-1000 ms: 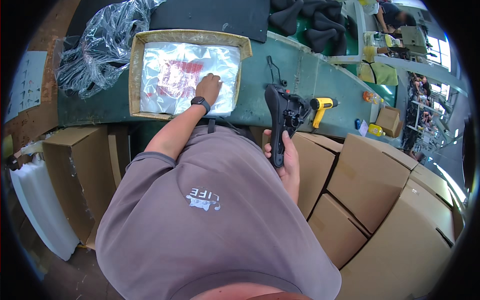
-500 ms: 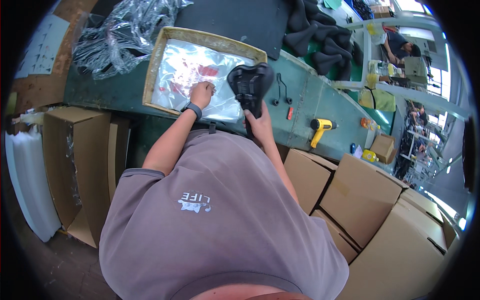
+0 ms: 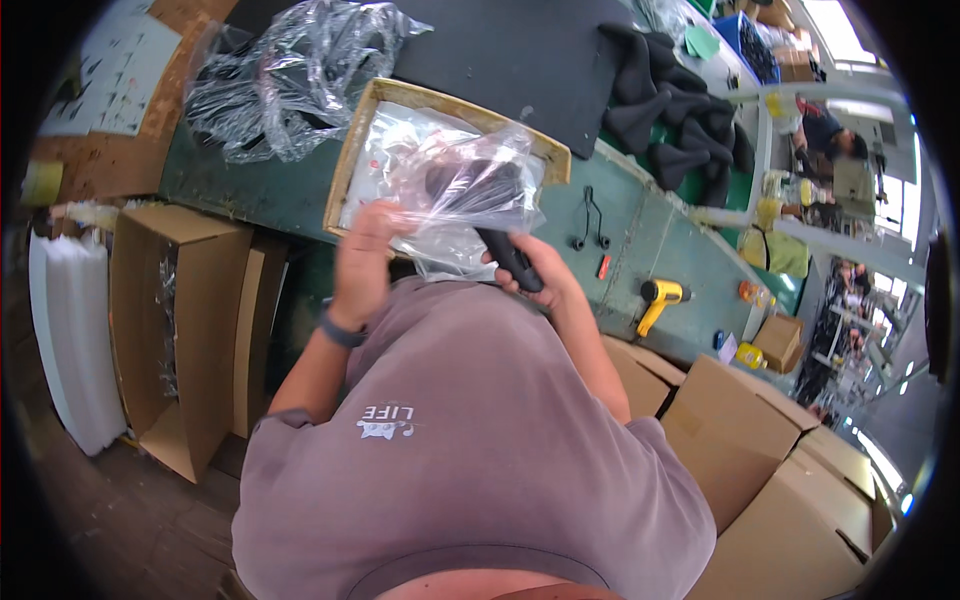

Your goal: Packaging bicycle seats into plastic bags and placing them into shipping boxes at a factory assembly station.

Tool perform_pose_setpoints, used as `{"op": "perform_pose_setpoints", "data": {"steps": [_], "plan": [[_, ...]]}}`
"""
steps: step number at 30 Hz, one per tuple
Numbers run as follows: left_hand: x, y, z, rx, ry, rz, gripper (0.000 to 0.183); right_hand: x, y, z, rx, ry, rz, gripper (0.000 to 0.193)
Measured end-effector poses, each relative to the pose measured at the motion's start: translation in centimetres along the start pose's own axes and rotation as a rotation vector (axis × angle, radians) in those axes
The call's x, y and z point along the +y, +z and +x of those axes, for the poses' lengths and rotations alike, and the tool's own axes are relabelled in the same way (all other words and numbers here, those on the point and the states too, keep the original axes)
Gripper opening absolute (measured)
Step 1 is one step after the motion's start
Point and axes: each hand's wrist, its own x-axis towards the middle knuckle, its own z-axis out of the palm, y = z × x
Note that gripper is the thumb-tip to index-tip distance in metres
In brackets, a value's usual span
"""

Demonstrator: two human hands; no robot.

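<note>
A black bicycle saddle (image 3: 511,262) points its narrow nose toward me, and my right hand (image 3: 545,272) is wrapped around that nose. Clear plastic bag (image 3: 440,215) film covers the saddle's wide rear, which shows dark through it. My left hand (image 3: 365,262), with a dark band at the wrist, is at the bag's left edge; motion smears its fingers, so their grip is unclear. Beneath the saddle, a shallow cardboard tray (image 3: 347,165) on the green bench holds a stack of flat clear bags (image 3: 388,135).
Crumpled plastic film (image 3: 300,80) lies at the far left, black saddles (image 3: 660,100) at the far right. Right of the tray are two black rod-like parts (image 3: 590,220), a small red item (image 3: 604,266) and a yellow heat gun (image 3: 660,300). Cardboard boxes (image 3: 740,425) stand at right.
The bare saddle has moved over the tray, and its wide end is now inside a clear bag. My left hand has come back toward me and left. The view has shifted.
</note>
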Motion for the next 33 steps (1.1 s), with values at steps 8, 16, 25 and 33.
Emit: {"op": "perform_pose_setpoints", "data": {"steps": [8,16,25,33], "plan": [[-0.2,8.3,8.9,0.074,-0.447,-0.165,0.034,-7.8,9.3,0.1,0.521,-0.732,-0.717,0.034],[-0.6,-0.9,27.7,0.225,-0.258,-0.725,0.047,-13.1,2.9,-1.0,0.063,-0.767,-1.174,0.038],[-5.6,-2.6,28.9,0.827,0.191,0.624,0.049,-41.1,-34.0,9.2,1.278,-0.815,-0.854,0.092],[-22.4,5.8,16.0,-0.642,-0.166,1.180,0.054,-49.1,-35.4,15.3,1.725,-0.595,-0.635,0.099]]}}
